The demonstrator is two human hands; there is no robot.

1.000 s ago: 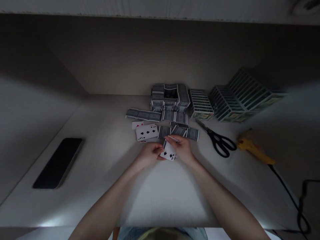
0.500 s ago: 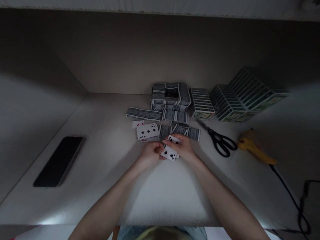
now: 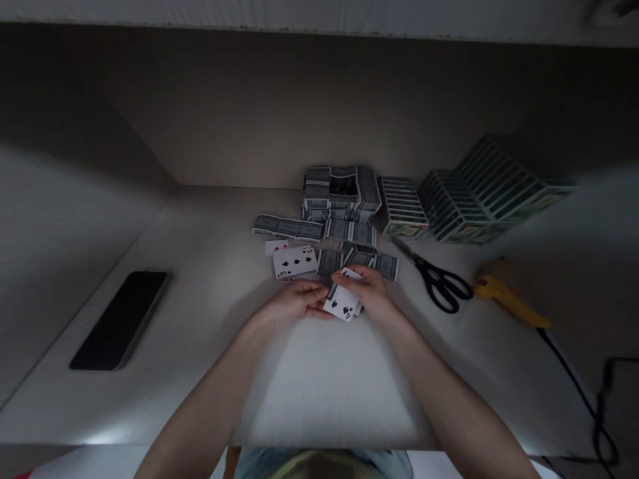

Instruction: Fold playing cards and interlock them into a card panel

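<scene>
Both my hands meet over the middle of the desk (image 3: pixel 319 386). My left hand (image 3: pixel 294 301) and my right hand (image 3: pixel 368 291) pinch a small stack of playing cards (image 3: pixel 342 303), its top card showing black spades face up. Just beyond my fingers lie face-down cards (image 3: pixel 367 261) and a face-up spade card (image 3: pixel 294 261) with a red-suited card under it. Farther back stands a low box built of patterned cards (image 3: pixel 340 189), and a strip of joined cards (image 3: pixel 288 228) lies to its left.
Black scissors (image 3: pixel 435 279) lie right of my hands, beside a yellow glue gun (image 3: pixel 504 296) whose black cable (image 3: pixel 579 386) runs to the right edge. Ribbed card structures (image 3: pixel 469 193) stand at the back right. A dark phone (image 3: pixel 122 319) lies at the left. Walls close the back and left.
My hands have stayed in place over the desk, and the cards between them have shifted slightly; the spade card now tilts a little more toward my right hand.
</scene>
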